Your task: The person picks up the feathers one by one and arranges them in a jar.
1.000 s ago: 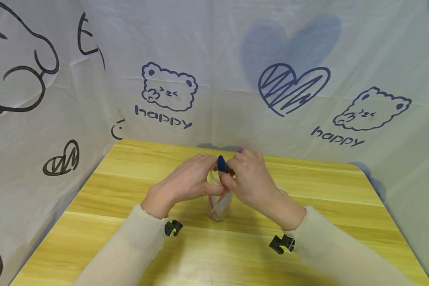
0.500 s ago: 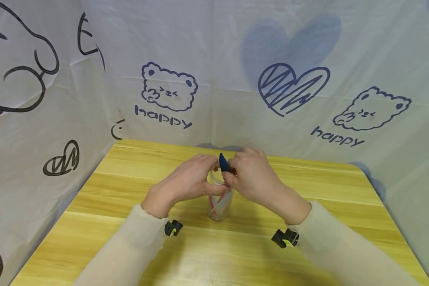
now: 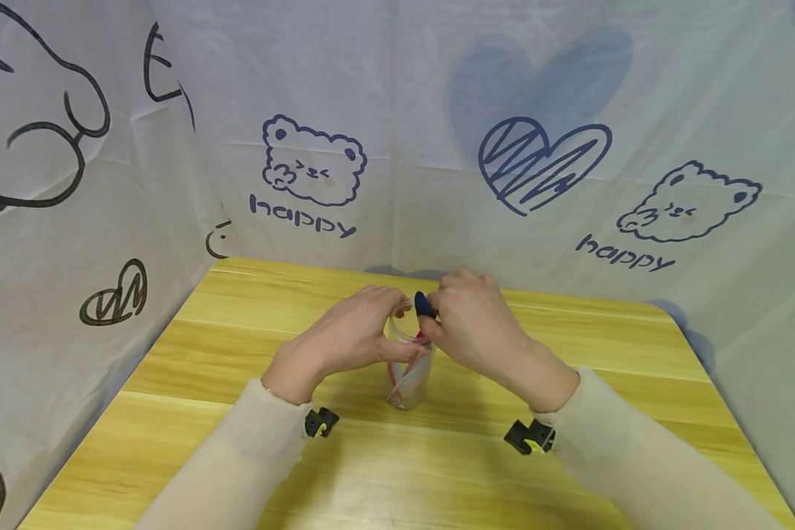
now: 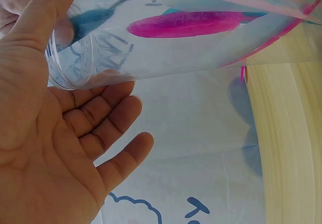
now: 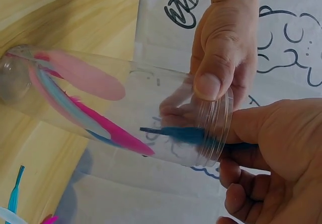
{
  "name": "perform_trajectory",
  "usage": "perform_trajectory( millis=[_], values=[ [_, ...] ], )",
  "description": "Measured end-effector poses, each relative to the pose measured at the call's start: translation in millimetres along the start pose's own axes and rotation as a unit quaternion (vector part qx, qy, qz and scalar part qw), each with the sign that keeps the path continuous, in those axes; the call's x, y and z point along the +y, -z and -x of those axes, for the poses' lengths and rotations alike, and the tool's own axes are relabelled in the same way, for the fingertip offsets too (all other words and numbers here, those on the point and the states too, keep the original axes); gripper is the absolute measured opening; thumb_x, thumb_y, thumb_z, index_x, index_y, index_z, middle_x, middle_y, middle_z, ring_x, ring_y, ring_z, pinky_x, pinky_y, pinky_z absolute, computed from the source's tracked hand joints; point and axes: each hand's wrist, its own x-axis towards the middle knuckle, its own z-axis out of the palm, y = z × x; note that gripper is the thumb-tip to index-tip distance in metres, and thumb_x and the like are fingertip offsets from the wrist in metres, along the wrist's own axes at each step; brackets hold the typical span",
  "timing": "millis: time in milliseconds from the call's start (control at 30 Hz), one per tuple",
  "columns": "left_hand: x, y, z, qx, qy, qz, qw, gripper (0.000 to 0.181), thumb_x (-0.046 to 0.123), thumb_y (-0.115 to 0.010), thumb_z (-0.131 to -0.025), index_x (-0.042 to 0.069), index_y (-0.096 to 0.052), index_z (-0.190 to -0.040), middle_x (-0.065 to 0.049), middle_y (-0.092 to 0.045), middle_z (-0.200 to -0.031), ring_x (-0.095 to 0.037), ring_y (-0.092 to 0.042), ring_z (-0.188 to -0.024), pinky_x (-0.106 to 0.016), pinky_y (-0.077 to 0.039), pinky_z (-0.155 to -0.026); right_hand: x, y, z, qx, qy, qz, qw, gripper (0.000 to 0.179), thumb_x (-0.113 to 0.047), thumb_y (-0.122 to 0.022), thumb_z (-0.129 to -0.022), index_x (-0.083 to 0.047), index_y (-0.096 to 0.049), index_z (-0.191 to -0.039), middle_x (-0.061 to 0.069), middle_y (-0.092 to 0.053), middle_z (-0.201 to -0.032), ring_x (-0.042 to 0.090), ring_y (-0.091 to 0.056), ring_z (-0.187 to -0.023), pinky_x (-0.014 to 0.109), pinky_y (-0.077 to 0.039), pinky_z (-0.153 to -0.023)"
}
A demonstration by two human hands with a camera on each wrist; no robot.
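Left hand (image 3: 347, 331) grips jar (image 5: 138, 103); right hand (image 3: 470, 316) pinches blue feather (image 5: 181, 134) in its mouth. Right-wrist view, unlike head's, shows loose feathers (image 5: 13, 201), eight o'clock.

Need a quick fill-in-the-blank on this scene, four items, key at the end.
1. The right hand pinches a feather whose colour is ____.
2. Between top and bottom, the left hand holds the clear jar at its ____.
3. That feather's quill tip lies ____ the jar, not outside it.
4. Under each bear drawing on the rear sheet is the word ____.

Missing words: blue; top; inside; happy.
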Motion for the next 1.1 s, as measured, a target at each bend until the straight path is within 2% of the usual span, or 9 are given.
perform_trajectory(
  millis=[267, 500, 633, 767, 900, 1100],
  values=[
    [0.1, -0.5, -0.8, -0.001, 0.002, -0.001, 1.0000, 0.060, 0.059, -0.080, -0.088, 0.016, -0.064, -0.128, 0.001, -0.066, -0.125, -0.019, -0.061, -0.115, -0.041, -0.054, -0.098, 0, 2, 1.0, 0.002, -0.001, 0.004, 1.0000, 0.013, -0.023, -0.077, -0.091, -0.016, -0.080, -0.081, -0.004, -0.063, -0.077, 0.024, -0.058, -0.084, 0.043, -0.039, -0.074],
    [-0.4, -1.1, -1.2, -0.002, 0.000, -0.003, 1.0000, 0.061, 0.060, -0.080, -0.088, 0.016, -0.064, -0.128, 0.001, -0.067, -0.127, -0.020, -0.062, -0.117, -0.041, -0.054, -0.100, 0, 1, 3.0, 0.002, -0.001, 0.000, 1.0000, 0.011, -0.022, -0.076, -0.093, -0.016, -0.080, -0.085, -0.003, -0.064, -0.081, 0.024, -0.056, -0.084, 0.040, -0.038, -0.073],
    [-0.9, -1.5, -1.1, 0.001, -0.001, -0.008, 1.0000, 0.060, 0.060, -0.080, -0.088, 0.016, -0.065, -0.126, 0.001, -0.067, -0.124, -0.019, -0.062, -0.113, -0.040, -0.055, -0.097, 3, -1, 5.4, 0.025, 0.010, 0.004, 0.9996, 0.012, -0.025, -0.077, -0.092, -0.013, -0.078, -0.089, 0.000, -0.068, -0.086, 0.026, -0.059, -0.087, 0.043, -0.042, -0.075],
    [-1.4, -1.6, -1.3, 0.005, 0.000, -0.010, 0.9999, 0.058, 0.059, -0.081, -0.087, 0.016, -0.065, -0.122, 0.001, -0.067, -0.120, -0.018, -0.061, -0.107, -0.039, -0.055, -0.092, 7, -3, 7.4, 0.045, 0.010, 0.007, 0.9989, 0.022, -0.031, -0.080, -0.093, -0.010, -0.076, -0.095, 0.004, -0.071, -0.094, 0.030, -0.063, -0.094, 0.047, -0.046, -0.080],
    [-1.7, -2.7, -1.9, 0.006, 0.002, -0.008, 1.0000, 0.057, 0.059, -0.081, -0.087, 0.016, -0.065, -0.121, 0.002, -0.067, -0.119, -0.017, -0.060, -0.106, -0.038, -0.055, -0.091, 18, -6, 10.8, 0.068, -0.008, 0.003, 0.9977, 0.029, -0.037, -0.080, -0.094, -0.009, -0.074, -0.099, 0.007, -0.072, -0.098, 0.032, -0.063, -0.097, 0.048, -0.045, -0.083],
    [-1.0, -3.2, -2.0, 0.007, 0.007, -0.005, 0.9999, 0.058, 0.059, -0.082, -0.086, 0.016, -0.065, -0.120, 0.003, -0.067, -0.119, -0.017, -0.061, -0.109, -0.039, -0.055, -0.096, 50, -23, 20.2, 0.096, -0.047, -0.001, 0.9942, 0.030, -0.033, -0.074, -0.099, -0.004, -0.074, -0.105, 0.013, -0.071, -0.101, 0.036, -0.062, -0.097, 0.051, -0.044, -0.083]
  ],
)
